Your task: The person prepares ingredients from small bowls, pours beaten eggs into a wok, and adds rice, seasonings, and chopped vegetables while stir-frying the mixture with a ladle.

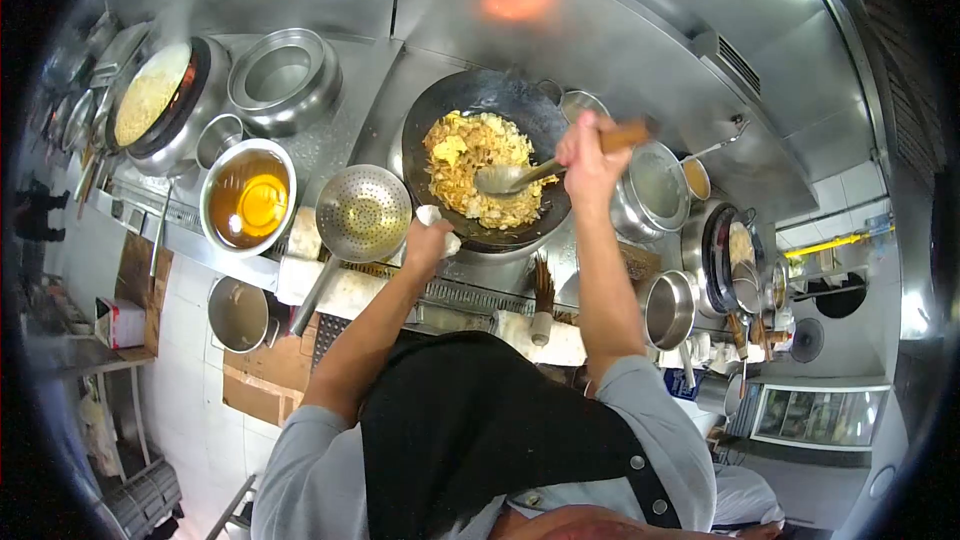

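Observation:
A dark wok (480,90) sits on the stove in front of me, holding a brown and pale fried mixture (485,145) with yellow pieces that look like egg. My right hand (590,165) is closed around a ladle (540,171) with a metal shaft and wooden handle; its head rests in the food. At the wok's near left edge, my left hand (430,243) grips a folded white cloth (450,242) against the rim. Beside that hand lies a perforated strainer (363,213), its handle pointing toward me.
A bowl of amber oil (248,198) stands left of the strainer, with a lidded-looking metal pot (285,80) behind it. Right of the wok are a steel pot (655,190) and a saucepan (668,310). A bamboo brush (542,305) lies at the front edge.

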Demonstrator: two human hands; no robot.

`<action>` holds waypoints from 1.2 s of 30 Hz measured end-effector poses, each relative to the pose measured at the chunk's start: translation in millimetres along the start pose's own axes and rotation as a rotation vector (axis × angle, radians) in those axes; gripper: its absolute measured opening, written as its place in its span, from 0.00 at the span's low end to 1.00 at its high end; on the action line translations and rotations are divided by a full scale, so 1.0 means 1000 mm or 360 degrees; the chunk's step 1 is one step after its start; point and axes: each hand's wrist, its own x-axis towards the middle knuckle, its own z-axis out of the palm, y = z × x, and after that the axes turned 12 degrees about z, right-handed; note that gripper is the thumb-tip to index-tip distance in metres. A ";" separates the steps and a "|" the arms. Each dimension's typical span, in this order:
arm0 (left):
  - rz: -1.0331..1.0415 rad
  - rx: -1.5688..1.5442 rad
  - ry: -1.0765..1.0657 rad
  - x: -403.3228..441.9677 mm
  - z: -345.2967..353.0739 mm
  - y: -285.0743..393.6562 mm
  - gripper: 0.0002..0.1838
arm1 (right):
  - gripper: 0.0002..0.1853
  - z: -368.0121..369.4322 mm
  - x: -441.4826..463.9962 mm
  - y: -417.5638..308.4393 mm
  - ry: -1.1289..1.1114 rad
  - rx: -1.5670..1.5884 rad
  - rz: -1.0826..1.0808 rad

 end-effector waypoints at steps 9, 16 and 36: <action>0.0073 0.0071 0.0073 -0.007 0.002 0.002 0.20 | 0.18 0.006 -0.007 0.024 -0.0199 0.0158 -0.0191; 0.0074 0.0055 0.0093 -0.001 0.001 -0.013 0.19 | 0.17 0.006 0.014 0.023 0.0001 0.0000 0.0024; -0.0027 -0.0024 0.0244 0.002 0.002 -0.019 0.14 | 0.19 -0.005 -0.048 0.061 0.0119 -0.0355 -0.0107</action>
